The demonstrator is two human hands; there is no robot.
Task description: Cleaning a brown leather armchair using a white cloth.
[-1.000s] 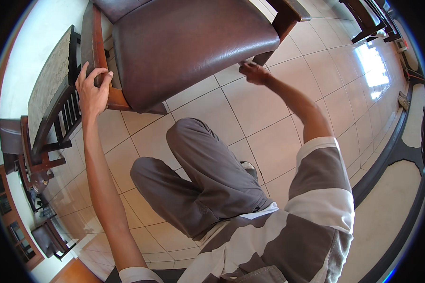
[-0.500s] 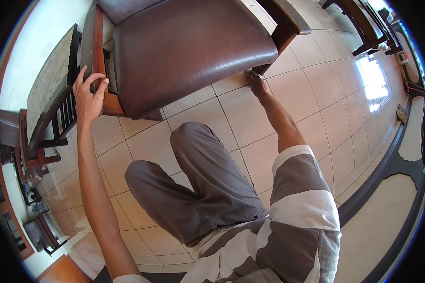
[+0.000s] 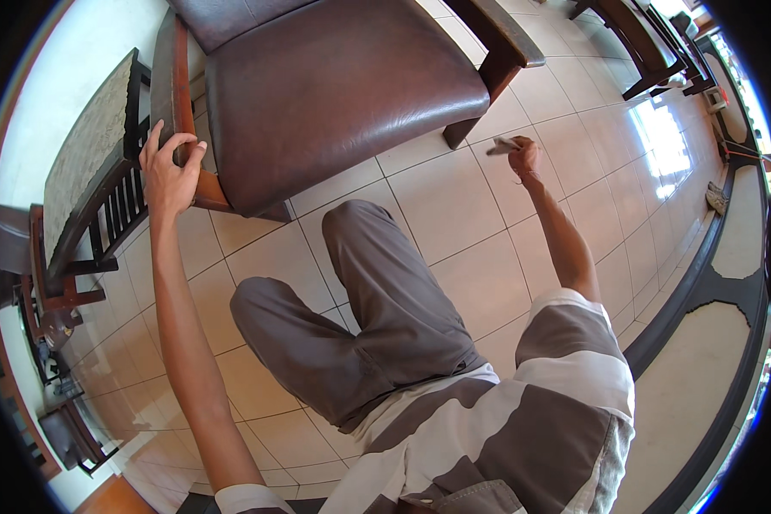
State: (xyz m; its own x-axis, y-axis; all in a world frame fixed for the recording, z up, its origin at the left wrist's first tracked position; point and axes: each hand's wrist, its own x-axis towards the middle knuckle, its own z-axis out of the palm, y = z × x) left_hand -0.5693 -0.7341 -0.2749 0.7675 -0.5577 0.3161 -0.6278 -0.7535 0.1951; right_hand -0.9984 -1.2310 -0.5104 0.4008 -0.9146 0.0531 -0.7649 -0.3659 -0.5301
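A dark wooden armchair with a brown leather seat (image 3: 343, 98) stands in front of me. My left hand (image 3: 173, 174) is closed over the front part of its left armrest (image 3: 178, 81), the thumb bent on the inner side. My right hand (image 3: 525, 159) is held out over the tiles, to the right of the chair's front right leg (image 3: 461, 132) and apart from it. Its fingers are closed on a small greyish piece (image 3: 499, 146) that sticks out to the left. It looks like folded cloth, but is too small to make out surely.
At the left, a slatted wooden side table (image 3: 94, 146) with a stone-like top adjoins the chair. More dark furniture (image 3: 68, 433) stands far left, and a dark wooden piece (image 3: 634, 38) at the upper right. A dark-framed pale panel (image 3: 702, 385) runs along the right. Glossy tiles (image 3: 420, 206) cover the floor.
My right hand has moved from the chair's front right leg out to the right, with the greyish piece in it. The left hand stays on the armrest.
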